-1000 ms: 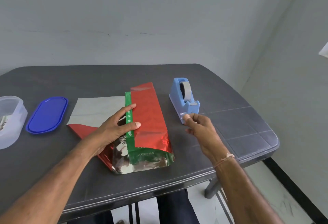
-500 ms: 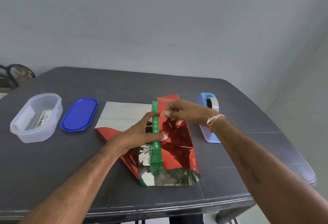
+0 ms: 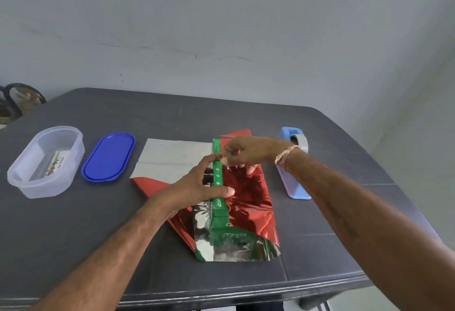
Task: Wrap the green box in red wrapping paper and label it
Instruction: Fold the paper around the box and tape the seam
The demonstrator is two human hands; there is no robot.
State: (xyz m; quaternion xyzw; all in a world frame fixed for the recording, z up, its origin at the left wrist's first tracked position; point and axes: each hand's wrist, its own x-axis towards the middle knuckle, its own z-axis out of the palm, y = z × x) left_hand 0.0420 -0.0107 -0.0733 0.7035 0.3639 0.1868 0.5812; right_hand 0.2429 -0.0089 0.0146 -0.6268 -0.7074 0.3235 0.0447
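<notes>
Counted: two hands, one box, one sheet of wrapping paper, one tape dispenser, one lid, one tub, one table.

The left hand (image 3: 194, 187) is laid flat at centre frame, fingers spread and nearly straight. Forefinger and thumb are pressed down across the exposed green strip of the box (image 3: 218, 175); nothing is gripped.

The right hand (image 3: 246, 149) is held just above and right of it. Thumb and forefinger are pinched together at the green strip, and the other fingers are curled down onto the red foil. Whether anything is held in the pinch cannot be told. A pale thread band (image 3: 285, 155) is worn on that wrist.

The box is found at centre frame, lying flat on the table (image 3: 73, 236). Its long axis runs from upper centre to lower centre, with the near end leaning slightly right. Most of it is covered by the wrapping paper (image 3: 248, 200): red foil is folded over its right side, and the white underside is spread flat to the upper left. At the near end the foil stands open and mirrors green and silver. The box's middle is hidden by both hands.

A blue tape dispenser (image 3: 294, 185) is seen right of the paper, partly crossed by the right wrist. To the left, well apart from the paper, a blue oval lid (image 3: 108, 156) is laid flat. Just beside that, at the left edge, is a clear tub (image 3: 29, 180) with a printed card (image 3: 53, 166) inside.
</notes>
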